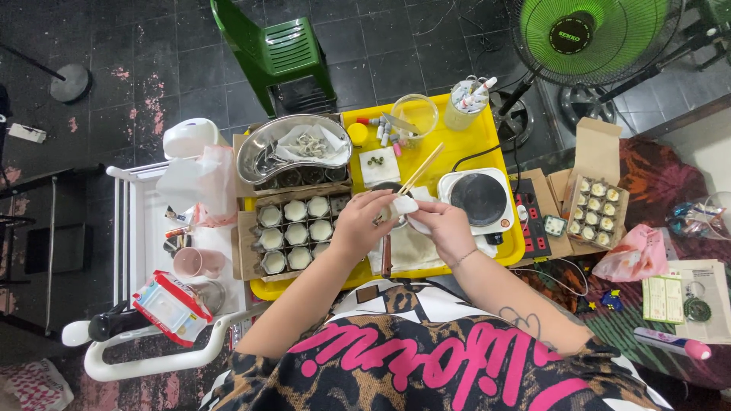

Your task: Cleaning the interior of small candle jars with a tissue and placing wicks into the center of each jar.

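Over the yellow tray (487,133), my left hand (362,223) and my right hand (445,228) meet on a small white piece (404,205), held between the fingers of both. A pair of wooden chopsticks (422,167) rises from just behind that piece; which hand grips them I cannot tell. Left of my left hand lies a cardboard box of several small round white-filled tins (296,228). A small white hotplate with a dark round top (478,199) stands just right of my right hand.
A kidney-shaped metal dish (263,152) sits at the tray's back left, a clear cup (415,114) and a jar of tubes (466,103) behind. A second box of tins (595,204), a power strip (533,221), a green fan (586,34), a green chair (278,53) and a white cart (137,228) surround it.
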